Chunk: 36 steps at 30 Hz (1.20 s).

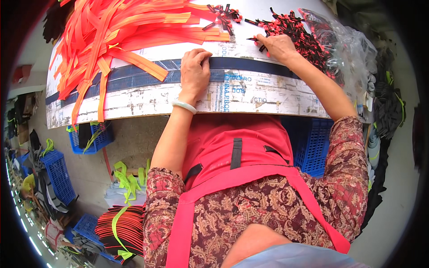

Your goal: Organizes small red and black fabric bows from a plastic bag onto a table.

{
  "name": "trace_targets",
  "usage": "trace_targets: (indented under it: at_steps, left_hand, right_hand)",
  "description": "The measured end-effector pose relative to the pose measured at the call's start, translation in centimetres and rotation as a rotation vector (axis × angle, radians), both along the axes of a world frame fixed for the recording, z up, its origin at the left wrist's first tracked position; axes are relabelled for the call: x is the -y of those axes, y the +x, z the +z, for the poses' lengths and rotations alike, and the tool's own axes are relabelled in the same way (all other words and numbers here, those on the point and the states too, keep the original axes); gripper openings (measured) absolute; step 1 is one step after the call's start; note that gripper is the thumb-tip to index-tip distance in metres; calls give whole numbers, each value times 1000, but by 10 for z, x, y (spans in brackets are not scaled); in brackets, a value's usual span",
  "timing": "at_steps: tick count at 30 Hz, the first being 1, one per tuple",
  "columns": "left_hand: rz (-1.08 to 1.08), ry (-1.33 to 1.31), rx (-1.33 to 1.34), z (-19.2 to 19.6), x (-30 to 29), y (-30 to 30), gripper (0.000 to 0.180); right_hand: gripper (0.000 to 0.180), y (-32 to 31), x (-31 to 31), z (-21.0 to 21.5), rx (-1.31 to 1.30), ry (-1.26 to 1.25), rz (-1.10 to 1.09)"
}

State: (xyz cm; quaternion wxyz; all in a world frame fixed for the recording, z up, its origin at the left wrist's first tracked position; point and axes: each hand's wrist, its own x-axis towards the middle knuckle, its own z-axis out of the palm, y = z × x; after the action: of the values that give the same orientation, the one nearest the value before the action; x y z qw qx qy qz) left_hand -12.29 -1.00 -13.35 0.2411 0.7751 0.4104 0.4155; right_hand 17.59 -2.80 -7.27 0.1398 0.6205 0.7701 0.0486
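Observation:
My left hand (195, 73) rests on the table over a dark blue strip (250, 63), its fingers curled inward. Whatever they might hold is hidden. Farther right, my right hand (279, 47) pinches a small black-and-red pull tab (254, 39) at the near left edge of a heap of such tabs (292, 31). A smaller cluster of the same tabs (227, 17) lies to the left of the heap. Long orange-red strips (129, 33), which look like zipper tapes, spread in a tangled pile left of my left hand; some hang over the table's front edge.
Clear plastic bagging (346, 44) lies beside the heap at the right end of the white, scuffed table (170, 100). Below stand blue crates (58, 176), one (313, 147) under the table. Stacked black-and-red pieces (119, 230) and lime-green strips (129, 181) sit low at left.

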Motion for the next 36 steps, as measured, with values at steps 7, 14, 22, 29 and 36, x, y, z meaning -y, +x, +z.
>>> trace_targets:
  at_steps: [7, 14, 22, 29, 36]
  left_hand:
    - [-21, -15, 12, 3, 0, 6, 11]
    - [-13, -15, 6, 0, 0, 2, 10]
    - [3, -30, -15, 1, 0, 1, 10]
    - [-15, -6, 12, 1, 0, 5, 10]
    - [-7, -9, 0, 0, 0, 1, 10]
  right_hand:
    - [15, 36, -4, -14, 34, 260, 421]
    - [18, 13, 9, 9, 40, 61, 23]
    - [28, -6, -32, 18, -144, 156, -41]
    - [36, -19, -86, -37, -499, 428, -251]
    - [25, -15, -83, -46, -559, 389, -178]
